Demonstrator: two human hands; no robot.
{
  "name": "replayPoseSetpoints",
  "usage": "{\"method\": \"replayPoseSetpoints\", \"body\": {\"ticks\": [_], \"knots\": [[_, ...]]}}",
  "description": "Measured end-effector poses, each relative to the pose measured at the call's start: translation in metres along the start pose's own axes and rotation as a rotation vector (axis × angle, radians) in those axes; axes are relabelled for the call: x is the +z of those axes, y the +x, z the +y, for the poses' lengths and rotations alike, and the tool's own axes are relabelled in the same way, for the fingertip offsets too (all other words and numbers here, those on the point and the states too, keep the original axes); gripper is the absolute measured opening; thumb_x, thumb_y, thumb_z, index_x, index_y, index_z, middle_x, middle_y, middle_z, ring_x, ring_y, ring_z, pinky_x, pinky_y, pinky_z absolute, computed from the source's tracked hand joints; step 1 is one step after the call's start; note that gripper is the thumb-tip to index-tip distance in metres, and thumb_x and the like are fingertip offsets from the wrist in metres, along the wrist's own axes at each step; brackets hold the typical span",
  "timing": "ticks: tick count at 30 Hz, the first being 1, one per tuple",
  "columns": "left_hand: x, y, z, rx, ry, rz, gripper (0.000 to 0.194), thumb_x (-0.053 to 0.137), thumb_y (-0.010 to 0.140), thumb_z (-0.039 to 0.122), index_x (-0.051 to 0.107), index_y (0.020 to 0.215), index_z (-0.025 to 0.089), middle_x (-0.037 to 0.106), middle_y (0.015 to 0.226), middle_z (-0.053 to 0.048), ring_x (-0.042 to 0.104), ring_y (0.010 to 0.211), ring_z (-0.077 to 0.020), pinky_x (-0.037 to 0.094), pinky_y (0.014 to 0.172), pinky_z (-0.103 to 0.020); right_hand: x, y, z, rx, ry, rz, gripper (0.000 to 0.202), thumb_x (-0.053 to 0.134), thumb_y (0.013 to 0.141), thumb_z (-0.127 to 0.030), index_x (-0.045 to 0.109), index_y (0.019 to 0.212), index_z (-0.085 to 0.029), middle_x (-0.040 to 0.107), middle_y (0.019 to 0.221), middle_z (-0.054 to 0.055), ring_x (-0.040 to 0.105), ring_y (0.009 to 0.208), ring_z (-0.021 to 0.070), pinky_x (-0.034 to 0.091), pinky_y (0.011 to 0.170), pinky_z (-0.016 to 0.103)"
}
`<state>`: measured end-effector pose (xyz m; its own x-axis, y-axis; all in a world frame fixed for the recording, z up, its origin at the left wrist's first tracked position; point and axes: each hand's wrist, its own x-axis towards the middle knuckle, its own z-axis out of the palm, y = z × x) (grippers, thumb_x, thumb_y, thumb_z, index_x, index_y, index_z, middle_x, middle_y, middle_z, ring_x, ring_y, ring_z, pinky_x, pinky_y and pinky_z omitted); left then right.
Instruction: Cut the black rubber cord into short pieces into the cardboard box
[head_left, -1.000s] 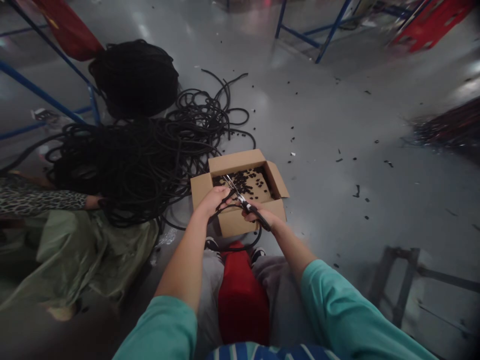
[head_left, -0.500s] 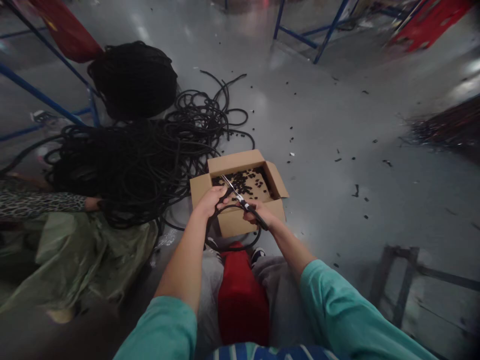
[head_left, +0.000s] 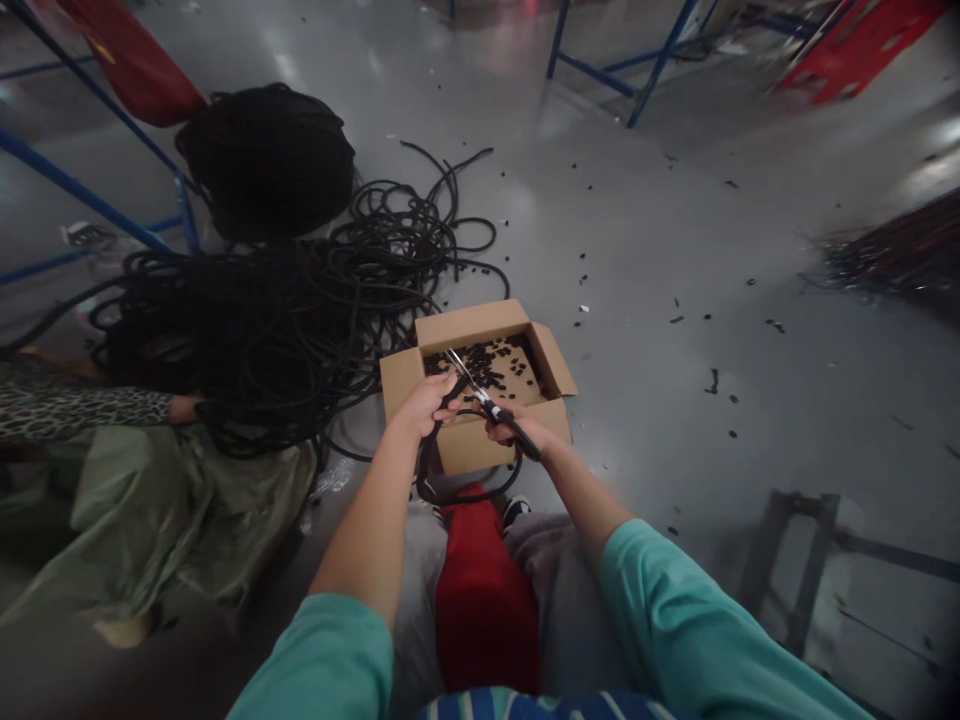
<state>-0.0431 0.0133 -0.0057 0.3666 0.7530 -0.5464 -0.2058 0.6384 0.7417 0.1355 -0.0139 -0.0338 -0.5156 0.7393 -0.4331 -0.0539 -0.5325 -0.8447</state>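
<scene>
My left hand (head_left: 426, 404) is closed around a black cord (head_left: 426, 462), which loops down below the box and in front of my knees. Scissors (head_left: 516, 432) with dark handles are gripped in my right hand (head_left: 517, 424), their metal blades pointing up and left beside my left fingertips. Both hands are over the near side of an open cardboard box (head_left: 471, 446). Many small black pieces (head_left: 487, 366) lie inside it. Whether the blades touch the cord is too small to tell.
Tangled black cord (head_left: 262, 330) and a large black bundle (head_left: 270, 160) lie at the left. A person's patterned sleeve (head_left: 90, 405) reaches into the tangle. Between my legs is a red object (head_left: 484, 600). Blue metal frames (head_left: 596, 75) stand farther back, and a grey frame (head_left: 806, 560) at the right.
The cord loop below my left hand has shifted slightly. The scissors and both hands have moved very little, and the box is in the same place.
</scene>
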Motion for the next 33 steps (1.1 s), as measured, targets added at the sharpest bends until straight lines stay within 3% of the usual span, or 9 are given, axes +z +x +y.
{"method": "replayPoseSetpoints", "body": {"ticks": [8,14,19,24,28,33], "knots": [[-0.0001,0.0032,-0.0048,0.001,-0.033,-0.024,0.030,0.062,0.069,0.039,0.050,0.070,0.011,0.042,0.041,0.005,0.023,0.026,0.0002,0.016,0.031,-0.015,0.0011,0.0020,0.0050,0.014,0.053,0.088,0.054,0.057,0.048,-0.016,0.056,0.101,-0.015,0.039,0.044,-0.010,0.030,0.034,0.0039,0.019,0.036,0.019],[-0.0032,0.0032,-0.0009,0.090,-0.133,0.027,0.021,0.060,0.071,0.030,0.051,0.073,0.011,0.049,0.051,0.000,0.039,0.035,-0.0047,0.028,0.036,-0.017,-0.0041,0.0059,0.0089,-0.016,-0.038,0.267,0.054,0.056,0.048,-0.016,0.056,0.102,-0.016,0.043,0.051,-0.008,0.032,0.042,0.0045,0.022,0.040,0.019],[-0.0030,0.0022,0.0029,0.103,-0.220,0.066,0.012,0.055,0.071,0.016,0.055,0.080,0.008,0.052,0.059,-0.002,0.047,0.044,-0.0075,0.037,0.043,-0.021,-0.0054,0.0075,0.0102,-0.080,-0.063,0.249,0.053,0.057,0.048,-0.015,0.057,0.101,-0.016,0.046,0.057,-0.006,0.038,0.052,0.0070,0.024,0.046,0.020],[-0.0046,0.0019,0.0010,0.131,-0.208,0.068,0.026,0.058,0.068,0.013,0.055,0.094,0.011,0.052,0.063,0.000,0.052,0.050,-0.0089,0.043,0.049,-0.023,-0.0046,0.0067,0.0092,-0.073,-0.069,0.238,0.056,0.057,0.049,-0.015,0.056,0.104,-0.016,0.045,0.057,-0.006,0.037,0.052,0.0073,0.025,0.048,0.021],[-0.0061,0.0032,-0.0023,0.136,-0.097,0.083,0.033,0.060,0.070,0.026,0.054,0.100,0.015,0.054,0.063,0.000,0.049,0.043,-0.0076,0.036,0.041,-0.020,-0.0042,0.0066,0.0094,-0.089,-0.081,0.238,0.057,0.057,0.049,-0.016,0.055,0.106,-0.016,0.046,0.058,-0.006,0.038,0.053,0.0073,0.026,0.049,0.021],[-0.0061,0.0094,-0.0060,0.205,0.015,0.171,0.027,0.063,0.067,0.030,0.057,0.086,0.012,0.054,0.058,0.001,0.039,0.035,-0.0024,0.024,0.035,-0.017,-0.0025,0.0050,0.0073,-0.087,-0.060,0.245,0.056,0.059,0.050,-0.018,0.056,0.106,-0.017,0.047,0.057,-0.006,0.038,0.051,0.0069,0.028,0.049,0.021]]}}
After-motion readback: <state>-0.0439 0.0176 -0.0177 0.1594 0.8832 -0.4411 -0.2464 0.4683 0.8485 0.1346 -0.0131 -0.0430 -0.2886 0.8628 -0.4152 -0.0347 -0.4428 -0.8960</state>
